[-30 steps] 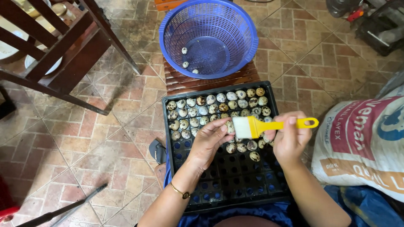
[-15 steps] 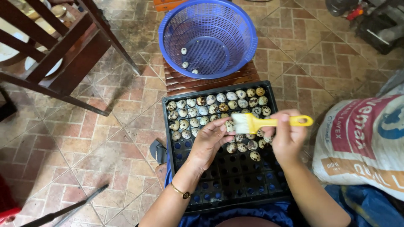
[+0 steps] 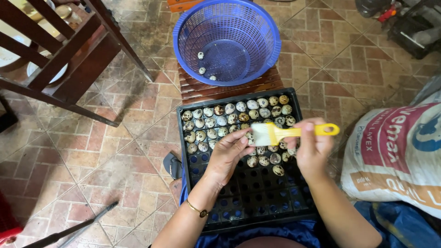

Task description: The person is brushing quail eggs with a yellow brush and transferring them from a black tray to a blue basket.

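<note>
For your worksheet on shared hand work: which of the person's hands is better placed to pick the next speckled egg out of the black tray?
Probably the left hand: its fingers already rest on an egg over the black tray, while the right hand is closed around the yellow brush.

Near half of the black egg tray [image 3: 257,202] is open cells; the blue basket [image 3: 227,41] blocks beyond it, a sack [image 3: 395,156] crowds its right.

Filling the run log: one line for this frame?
left hand: holds speckled egg | right hand: holds yellow brush, bristles at egg | black tray: far rows filled
</note>
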